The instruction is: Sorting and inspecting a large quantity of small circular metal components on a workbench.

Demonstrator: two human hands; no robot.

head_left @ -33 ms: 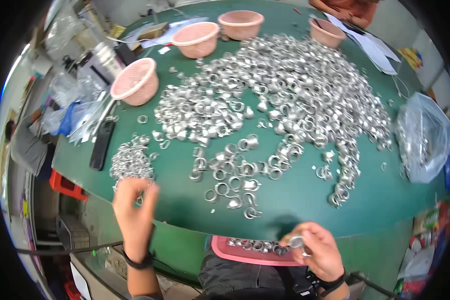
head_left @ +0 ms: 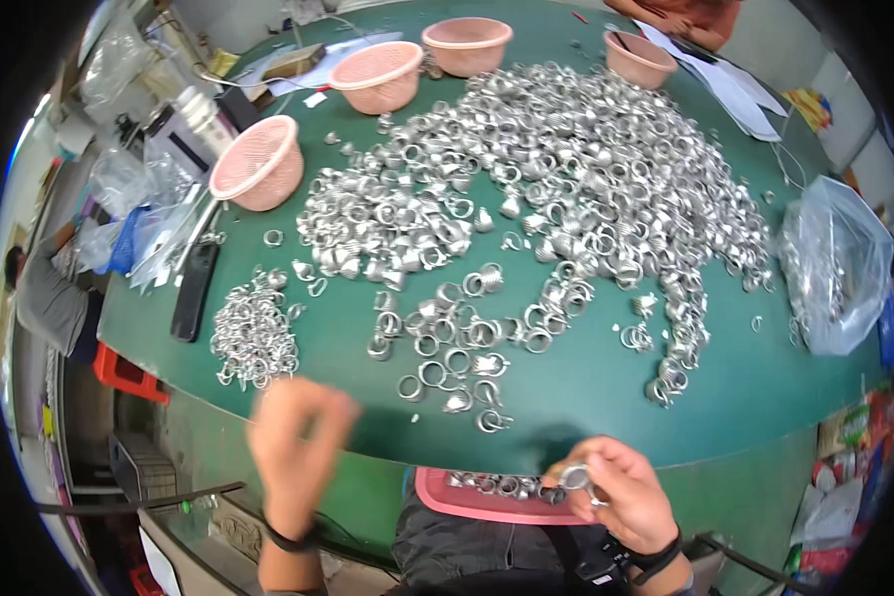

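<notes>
My right hand (head_left: 626,494) grips a silvery metal ring (head_left: 573,478) between thumb and fingers, just above a pink tray (head_left: 432,497). Similar metal rings (head_left: 507,486) lie in that tray, which sits at my lap by the table's front edge. My left hand (head_left: 293,447) is smeared by motion, thumb and finger meeting in a pinch; whatever they hold is too blurred to make out. It hovers by the near edge, close to a heap of small thin metal loops (head_left: 255,333). Between the hands, loose rings (head_left: 433,373) are scattered on the green table (head_left: 368,417).
A large heap of metal rings (head_left: 586,159) covers the table's middle and back. Pink baskets (head_left: 258,169) stand along the far side. A black bar-shaped object (head_left: 196,293) lies left; a clear plastic bag (head_left: 836,268) with metal parts sits right. Another person's arm (head_left: 666,20) rests beyond papers (head_left: 730,89).
My left hand has moved away from the heap of small loops, rightward and toward me. My right hand still holds the metal ring, slightly turned. The whole view has shifted a little.
</notes>
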